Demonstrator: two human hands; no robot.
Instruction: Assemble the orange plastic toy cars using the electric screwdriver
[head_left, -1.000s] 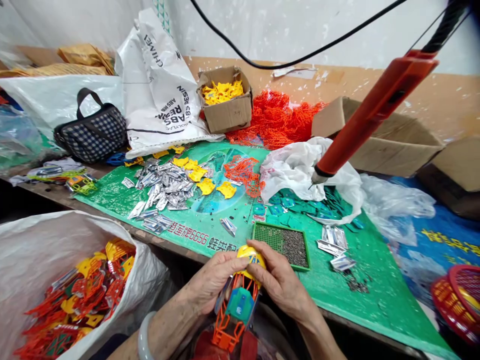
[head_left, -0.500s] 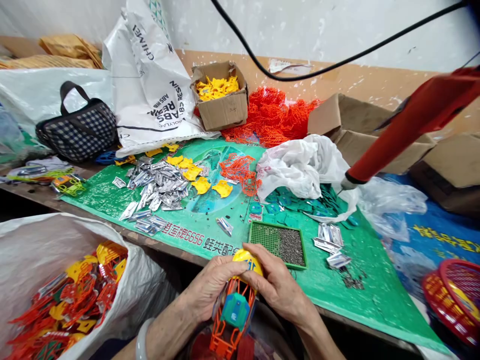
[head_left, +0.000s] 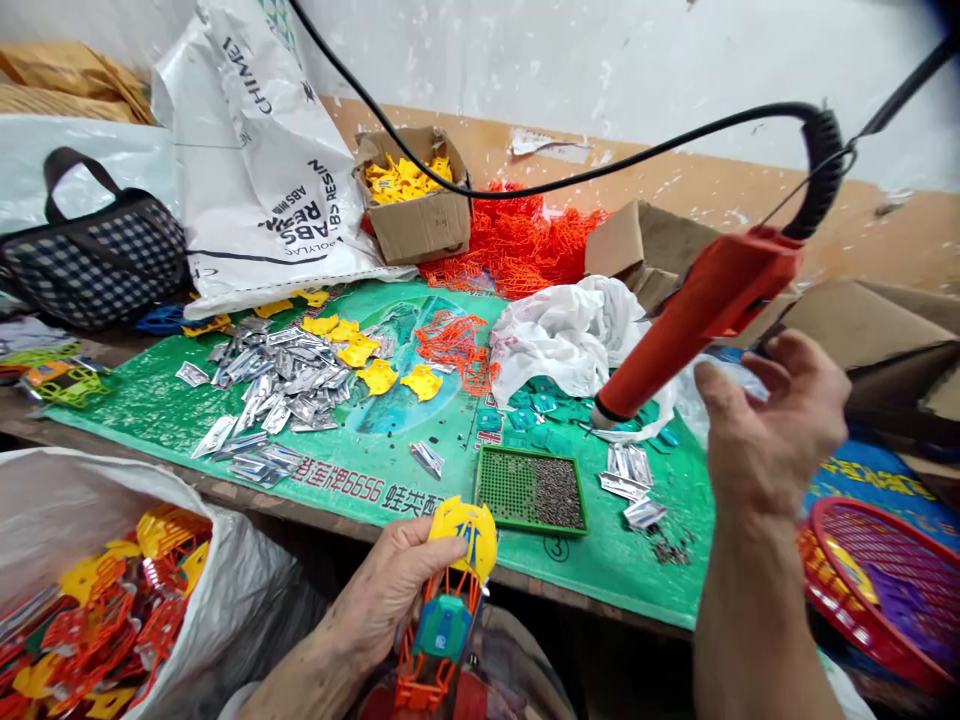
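Observation:
My left hand is closed on a toy car body, its thumb lying on the yellow hood. The car has an orange cage frame and a teal roof piece, and tilts up above my lap. At the right, my right hand is raised with thumb and fingers apart, holding nothing. Just above and left of it hangs a red electric screwdriver on a black cord, tip pointing down to the left. A green tray of small screws stands on the table beyond the car.
Silver foil-like pieces and yellow parts lie on the green table cover. Orange frames, a yellow-filled carton and a white plastic bag stand behind. Finished-looking bodies fill a sack at left; a red basket is at right.
My right hand has let go of the toy car and moved up and right beside the screwdriver. The left hand keeps the car, and the view has turned rightward.

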